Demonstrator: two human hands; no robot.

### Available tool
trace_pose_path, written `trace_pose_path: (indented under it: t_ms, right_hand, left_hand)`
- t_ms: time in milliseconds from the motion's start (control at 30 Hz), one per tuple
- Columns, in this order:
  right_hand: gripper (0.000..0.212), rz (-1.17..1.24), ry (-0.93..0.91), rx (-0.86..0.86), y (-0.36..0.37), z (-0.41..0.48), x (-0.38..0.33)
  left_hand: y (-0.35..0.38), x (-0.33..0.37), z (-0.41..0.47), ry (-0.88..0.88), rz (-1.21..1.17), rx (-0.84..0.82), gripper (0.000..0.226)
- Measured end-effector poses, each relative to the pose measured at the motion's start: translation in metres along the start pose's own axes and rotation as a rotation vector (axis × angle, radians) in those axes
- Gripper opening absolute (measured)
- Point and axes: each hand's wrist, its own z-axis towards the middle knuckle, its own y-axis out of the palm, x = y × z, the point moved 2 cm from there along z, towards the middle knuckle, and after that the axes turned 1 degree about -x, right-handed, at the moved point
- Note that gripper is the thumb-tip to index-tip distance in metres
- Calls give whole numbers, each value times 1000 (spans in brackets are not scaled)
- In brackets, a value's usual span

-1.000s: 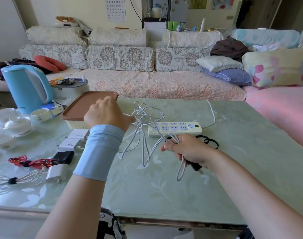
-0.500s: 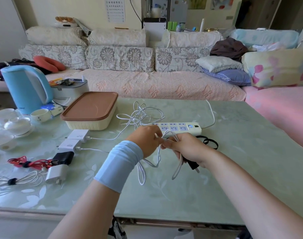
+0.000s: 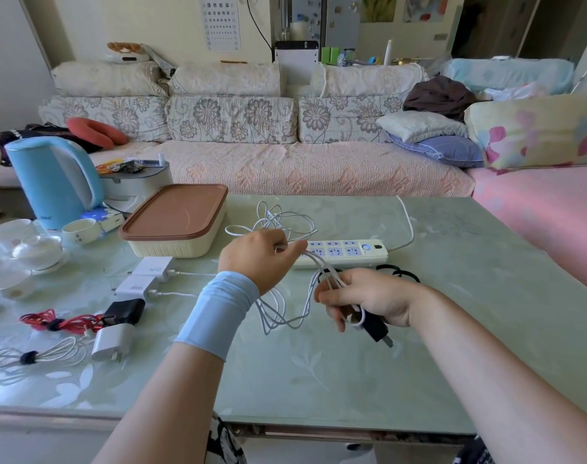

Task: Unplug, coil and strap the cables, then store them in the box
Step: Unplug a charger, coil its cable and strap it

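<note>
The right hand [image 3: 362, 303] is gripping loops of the white cable [image 3: 330, 274] above the table [image 3: 318, 380], while the left hand [image 3: 258, 256] is pinching its strand. Light and floppy, it is probably tangling easily, so take hold close to the loops. The box [image 3: 175, 222] is sitting beyond.

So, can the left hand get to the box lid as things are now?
Likely yes: the box lid lies close beside the left hand, nothing between them, but it grips the white cable.

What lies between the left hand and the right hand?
White cable: in the head view, several loose strands sag from the left hand across to the right hand; both hands grip it.
</note>
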Motion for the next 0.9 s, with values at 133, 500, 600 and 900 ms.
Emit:
trace_pose_path:
  t_ms: [133,500,600,900]
  right_hand:
    - [27,105,48,-25,1,-5,-1]
    - [53,217,66,-141,-3,-3,2]
    - [48,167,45,-172,-1,-1,0]
    - [59,245,8,-346,3,4,2]
  left_hand:
    - [9,-5,0,75,-126,-34,46]
    - [7,-18,4,179,-289,-429,51]
    - [2,-20,1,207,-373,-550,48]
    - [2,-13,-5,205,-370,-671,21]
